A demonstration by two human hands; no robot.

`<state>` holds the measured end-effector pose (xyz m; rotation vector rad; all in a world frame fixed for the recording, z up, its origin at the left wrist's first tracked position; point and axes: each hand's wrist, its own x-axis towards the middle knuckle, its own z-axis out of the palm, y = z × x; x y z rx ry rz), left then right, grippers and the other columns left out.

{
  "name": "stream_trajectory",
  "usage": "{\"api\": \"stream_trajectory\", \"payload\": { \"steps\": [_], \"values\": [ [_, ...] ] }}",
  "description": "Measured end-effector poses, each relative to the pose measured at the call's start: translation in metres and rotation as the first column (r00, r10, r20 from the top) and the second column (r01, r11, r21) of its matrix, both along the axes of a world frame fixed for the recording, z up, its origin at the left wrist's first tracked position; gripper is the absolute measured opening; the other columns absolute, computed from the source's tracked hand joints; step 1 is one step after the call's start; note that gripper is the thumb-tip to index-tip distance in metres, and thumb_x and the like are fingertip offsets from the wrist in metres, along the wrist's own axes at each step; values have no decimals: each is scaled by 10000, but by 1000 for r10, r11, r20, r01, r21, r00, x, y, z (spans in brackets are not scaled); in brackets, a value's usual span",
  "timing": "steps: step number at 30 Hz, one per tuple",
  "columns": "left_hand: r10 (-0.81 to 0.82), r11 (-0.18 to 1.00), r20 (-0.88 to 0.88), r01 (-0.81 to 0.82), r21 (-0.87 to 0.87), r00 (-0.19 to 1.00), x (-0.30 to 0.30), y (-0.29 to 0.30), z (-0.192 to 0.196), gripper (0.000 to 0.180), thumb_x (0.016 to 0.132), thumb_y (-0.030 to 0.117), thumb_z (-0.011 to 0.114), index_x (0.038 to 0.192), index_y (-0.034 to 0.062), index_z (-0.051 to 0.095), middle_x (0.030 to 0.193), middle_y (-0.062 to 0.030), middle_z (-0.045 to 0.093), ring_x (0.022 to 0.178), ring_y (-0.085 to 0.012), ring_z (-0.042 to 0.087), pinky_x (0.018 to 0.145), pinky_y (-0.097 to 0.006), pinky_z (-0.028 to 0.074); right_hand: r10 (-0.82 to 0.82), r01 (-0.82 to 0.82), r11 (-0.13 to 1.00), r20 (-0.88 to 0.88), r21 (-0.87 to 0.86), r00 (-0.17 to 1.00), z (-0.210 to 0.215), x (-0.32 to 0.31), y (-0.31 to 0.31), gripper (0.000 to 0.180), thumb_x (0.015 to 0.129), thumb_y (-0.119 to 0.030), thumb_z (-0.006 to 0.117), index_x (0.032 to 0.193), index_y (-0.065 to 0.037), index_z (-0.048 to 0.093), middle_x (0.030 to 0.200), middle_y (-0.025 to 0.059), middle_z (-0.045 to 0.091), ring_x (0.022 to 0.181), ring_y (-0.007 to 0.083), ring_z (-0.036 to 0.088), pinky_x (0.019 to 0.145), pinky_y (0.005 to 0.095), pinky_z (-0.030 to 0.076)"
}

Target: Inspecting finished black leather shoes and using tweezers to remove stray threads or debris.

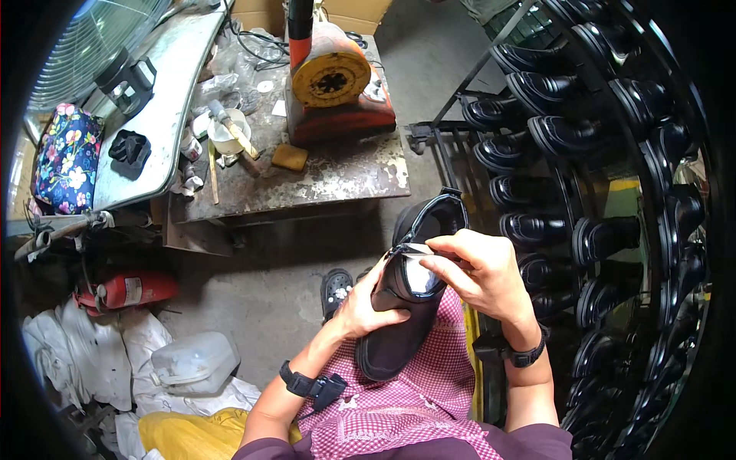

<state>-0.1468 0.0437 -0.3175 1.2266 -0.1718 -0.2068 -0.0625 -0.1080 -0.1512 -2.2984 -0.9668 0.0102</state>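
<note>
A black shoe [399,337] rests on my lap, over a pink checked apron [429,391], with its opening turned away from me. My left hand [364,303] grips the shoe's side near the middle. My right hand [479,272] pinches the upper rim at the opening, where a pale lining piece [418,276] shows inside. Both wrists wear dark bands.
A stained metal workbench [345,172] ahead carries an orange and yellow machine [333,80], a white cup with a brush [228,132] and a sponge [290,157]. A rack of black shoes [583,153] fills the right. A fire extinguisher [130,290], a plastic jug [195,362] and white sacks lie left.
</note>
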Motion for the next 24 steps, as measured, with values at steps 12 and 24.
{"api": "stream_trajectory", "payload": {
  "steps": [12, 24],
  "values": [
    [14, 1000, -1, -14, -22, 1000, 0, -1, 2, 933, 676, 175, 780, 1416, -11, 245, 1377, -139, 404, 1292, -217, 365, 1087, -341, 265, -66, 61, 995, 48, 84, 997, -15, 1, 6, 184, 750, -124, 742, 880, -15, 669, 672, 80, 617, 522, 156, 589, 475, 246, 445],
    [14, 1000, -16, -14, 1, 1000, 0, 0, 0, 928, 695, 192, 777, 1420, -7, 233, 1383, -146, 401, 1296, -226, 365, 1089, -343, 264, -64, 31, 979, 162, 200, 985, -31, 4, 6, 146, 759, -94, 722, 865, -11, 665, 658, 85, 615, 504, 172, 582, 477, 254, 450]
  ]
}}
